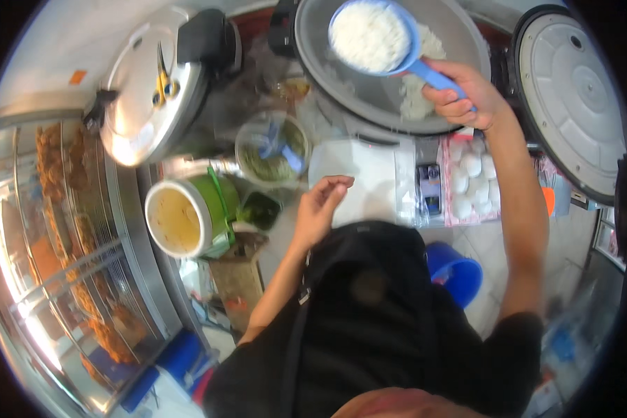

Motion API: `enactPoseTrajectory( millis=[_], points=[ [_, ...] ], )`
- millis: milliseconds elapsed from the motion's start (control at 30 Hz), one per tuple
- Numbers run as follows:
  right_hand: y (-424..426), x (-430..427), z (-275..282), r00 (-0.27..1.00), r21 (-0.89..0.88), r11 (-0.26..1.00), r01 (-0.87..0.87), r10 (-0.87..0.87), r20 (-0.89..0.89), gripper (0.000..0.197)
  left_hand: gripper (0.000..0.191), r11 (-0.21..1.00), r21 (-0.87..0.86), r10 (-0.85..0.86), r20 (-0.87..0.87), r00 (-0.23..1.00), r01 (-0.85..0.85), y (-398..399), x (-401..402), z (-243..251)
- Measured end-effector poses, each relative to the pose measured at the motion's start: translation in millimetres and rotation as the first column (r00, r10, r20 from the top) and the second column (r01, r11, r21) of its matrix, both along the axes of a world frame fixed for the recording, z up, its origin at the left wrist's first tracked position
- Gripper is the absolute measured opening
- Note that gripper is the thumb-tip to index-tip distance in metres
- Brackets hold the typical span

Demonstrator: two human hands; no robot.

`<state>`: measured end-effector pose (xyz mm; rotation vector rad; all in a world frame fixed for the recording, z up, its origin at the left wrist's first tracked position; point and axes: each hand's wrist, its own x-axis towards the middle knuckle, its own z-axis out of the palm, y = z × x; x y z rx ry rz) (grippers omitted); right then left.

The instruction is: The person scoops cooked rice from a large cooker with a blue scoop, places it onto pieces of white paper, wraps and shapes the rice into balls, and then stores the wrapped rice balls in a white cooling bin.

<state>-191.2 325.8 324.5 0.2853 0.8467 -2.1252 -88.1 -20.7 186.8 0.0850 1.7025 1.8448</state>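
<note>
My right hand (465, 94) grips the handle of a blue plastic scoop (439, 76) heaped with white rice (370, 36). The scoop is over a large rice cooker pot (339, 99), where more cooked rice (417, 99) clings to the near right side. Lower down, my left hand (318, 211) is loosely curled, with nothing visible in it and the thumb a little off the fingers. It hovers by the left part of a stack of white wrapping sheets (368, 180) in front of the cooker. The cooker's hinged lid (580, 89) stands raised at the right.
Yellow-handled scissors (163, 89) rest on a shut steel cooker lid (130, 99). Left of the sheets are a tub (243, 151) with blue spoons and a green bucket (220, 196) of yellowish liquid. A glass case (120, 235) holds fried pieces; a blue bin (467, 277) stands below.
</note>
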Motion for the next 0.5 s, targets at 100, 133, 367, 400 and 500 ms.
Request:
enactPoseTrajectory(
  millis=[100,133,367,400,500],
  points=[
    [-1,56,-22,0.998,-0.019,0.999,-0.051,0.05,-0.039,0.038,0.061,0.805,-0.557,-0.139,0.161,0.977,0.206,-39,41,-30],
    [-6,76,-30,0.998,-0.012,0.999,-0.048,0.047,-0.045,0.038,0.062,0.633,-0.708,-0.217,0.227,0.95,0.314,-53,55,-47],
    [-116,227,-141,0.916,0.656,0.64,0.4,-0.264,-0.301,0.049,0.071,0.638,-0.77,0.01,0.007,1.0,-0.001,-109,137,-163],
    [-132,241,-180,0.775,0.713,0.382,0.588,-0.014,-0.632,0.05,0.062,0.688,-0.721,0.099,-0.022,0.995,-0.085,-103,140,-159],
    [-151,268,-290,0.488,0.646,-0.064,0.761,0.713,-0.504,0.06,0.047,0.777,-0.581,0.288,-0.015,0.958,-0.243,-86,140,-170]
  ],
)
